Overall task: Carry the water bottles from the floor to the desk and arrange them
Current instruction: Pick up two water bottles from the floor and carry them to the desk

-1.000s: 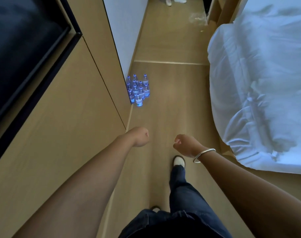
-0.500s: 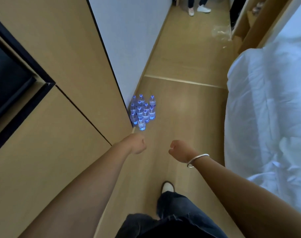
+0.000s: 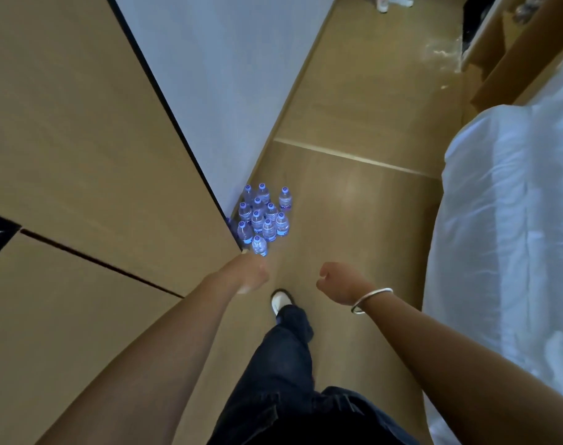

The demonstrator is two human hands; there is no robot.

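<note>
Several small clear water bottles [image 3: 263,216] with blue-white caps stand upright in a tight cluster on the wooden floor, against the corner where the white wall meets the wood panel. My left hand [image 3: 249,273] hangs just below the nearest bottle, fingers curled, holding nothing. My right hand [image 3: 336,282], with a silver bangle at the wrist, is further right and lower, fingers curled into a loose fist, holding nothing. Neither hand touches a bottle. The desk is not in view.
A wood-panelled wall [image 3: 81,155] runs along the left, a white wall [image 3: 215,75] beyond it. A bed with white bedding [image 3: 505,236] fills the right. My leg and white shoe [image 3: 280,301] step forward. Another person's shoes [image 3: 394,0] show at the far top.
I have walked forward along the wall: the bottles now appear larger and nearer, just past my left hand. Both hands kept the same curled pose.
</note>
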